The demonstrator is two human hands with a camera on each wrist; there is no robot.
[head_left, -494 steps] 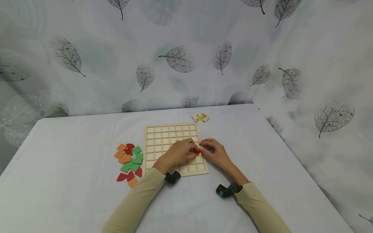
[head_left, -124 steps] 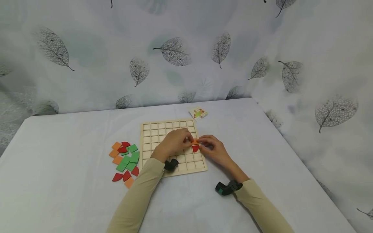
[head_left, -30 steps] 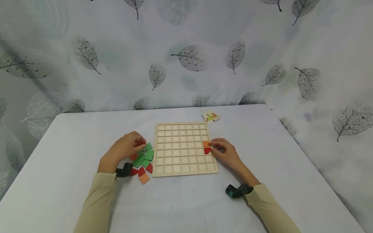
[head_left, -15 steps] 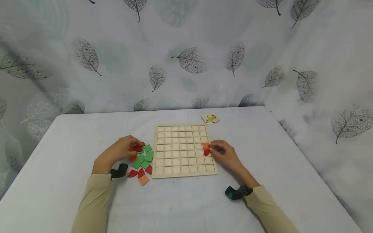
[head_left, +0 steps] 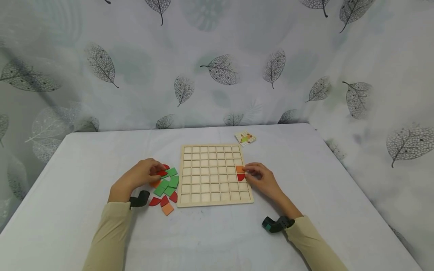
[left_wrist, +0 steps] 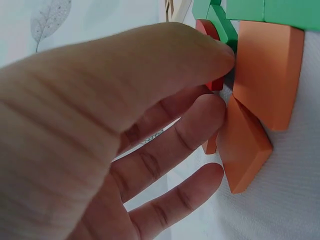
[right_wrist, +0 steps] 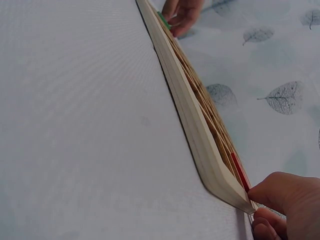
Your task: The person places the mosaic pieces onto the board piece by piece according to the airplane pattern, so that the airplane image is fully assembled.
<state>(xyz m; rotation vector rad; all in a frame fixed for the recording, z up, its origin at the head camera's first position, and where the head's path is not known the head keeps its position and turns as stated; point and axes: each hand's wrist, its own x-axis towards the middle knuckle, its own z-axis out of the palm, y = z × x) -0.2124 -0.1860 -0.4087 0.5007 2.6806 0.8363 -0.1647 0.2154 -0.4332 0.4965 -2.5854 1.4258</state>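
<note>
My left hand (head_left: 140,175) is at the pile of wooden tiles left of the board, fingers loosely bent. In the left wrist view its thumb lies beside a red tile (left_wrist: 216,82) and an orange tile (left_wrist: 267,75); the index finger is mostly hidden. Along the square wooden grid board's (head_left: 215,204) right edge rests my right hand (head_left: 261,177), fingers loosely curved. Its fingertips touch the edge by an orange square (head_left: 239,169) and a red quarter-round tile (head_left: 240,177), both set in the rightmost column.
Green tiles (head_left: 164,186) overlap in the pile. Nearer lie red quarter-round tiles (head_left: 155,201) and an orange square (head_left: 167,209). A small printed card (head_left: 245,138) sits beyond the board's far right corner. The white-covered table (head_left: 220,241) meets a leaf-patterned curtain (head_left: 220,101).
An orange tile now sits above the red one on the board, where both hands worked earlier. My left hand has moved left to the pile. My right hand stays at the board's edge.
</note>
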